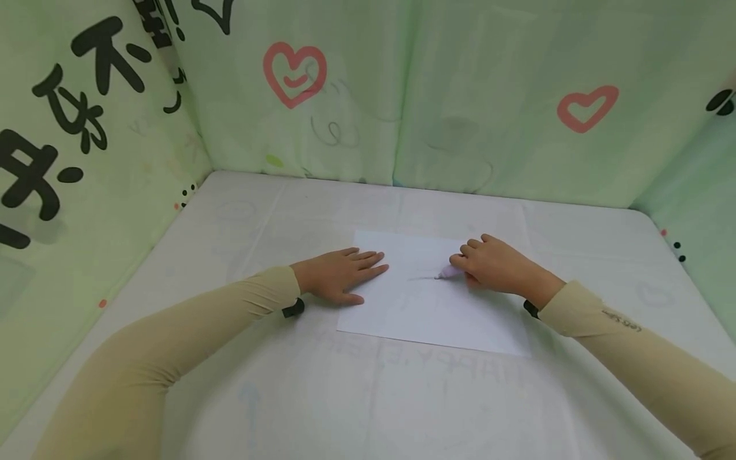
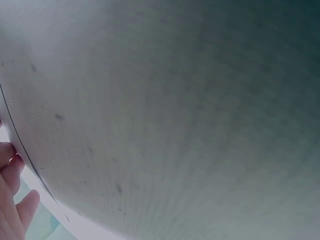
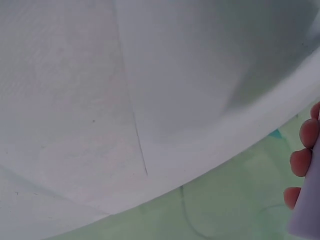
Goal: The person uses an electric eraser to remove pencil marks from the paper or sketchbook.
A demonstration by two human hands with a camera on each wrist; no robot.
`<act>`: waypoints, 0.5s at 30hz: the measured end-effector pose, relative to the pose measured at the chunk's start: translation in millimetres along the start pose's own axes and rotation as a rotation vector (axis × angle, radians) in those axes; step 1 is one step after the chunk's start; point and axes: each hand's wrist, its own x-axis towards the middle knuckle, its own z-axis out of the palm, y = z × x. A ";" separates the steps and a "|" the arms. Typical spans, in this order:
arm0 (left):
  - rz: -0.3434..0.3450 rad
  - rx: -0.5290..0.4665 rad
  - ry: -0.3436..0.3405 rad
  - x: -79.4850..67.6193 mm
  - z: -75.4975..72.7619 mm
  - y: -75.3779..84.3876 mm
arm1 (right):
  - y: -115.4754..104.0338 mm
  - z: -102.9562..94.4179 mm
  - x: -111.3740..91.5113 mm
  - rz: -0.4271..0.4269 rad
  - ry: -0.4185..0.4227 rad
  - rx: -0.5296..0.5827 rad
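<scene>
A white sheet of paper (image 1: 425, 319) lies flat on the white-covered table (image 1: 299, 390) in the head view. My left hand (image 1: 342, 275) rests palm down at its left edge, fingers spread, holding nothing. Over the right half of the sheet, my right hand (image 1: 496, 265) grips a pale purple, thick-barrelled tool (image 1: 450, 271) with a thin dark tip. That tip is at the paper, beside a short faint grey line (image 1: 421, 278). In the right wrist view, fingertips curl round the smooth purple barrel (image 3: 306, 205); its exact kind is unclear. The left wrist view shows only some fingers (image 2: 12, 175).
Pale green curtains (image 1: 460, 96) with hearts and black lettering enclose the table at the back and both sides. Faint printing (image 1: 425, 367) shows on the table cover below the paper. A dark wrist strap piece (image 1: 294, 308) hangs under the left wrist.
</scene>
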 end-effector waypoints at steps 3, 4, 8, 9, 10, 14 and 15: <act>-0.002 0.008 -0.003 -0.1 0.1 -0.4 | 0.1 -0.8 -0.1 0.004 -0.004 0.002; -0.002 0.006 -0.003 0.0 0.1 -0.4 | 0.1 -0.7 0.0 0.000 -0.004 0.003; -0.004 0.003 -0.005 0.5 0.7 -0.8 | 0.4 -0.6 1.2 -0.006 -0.005 -0.005; -0.004 0.000 -0.005 0.6 0.8 -0.7 | 0.6 -0.5 1.6 -0.001 -0.004 -0.008; -0.004 -0.001 -0.005 0.7 0.9 -0.8 | 0.8 0.3 1.8 0.002 -0.007 -0.009; -0.002 0.002 -0.004 1.1 1.4 -1.2 | 0.9 0.8 3.3 -0.009 -0.010 0.003; -0.002 0.003 -0.003 1.0 1.2 -1.2 | 1.0 0.8 3.7 -0.009 -0.010 0.003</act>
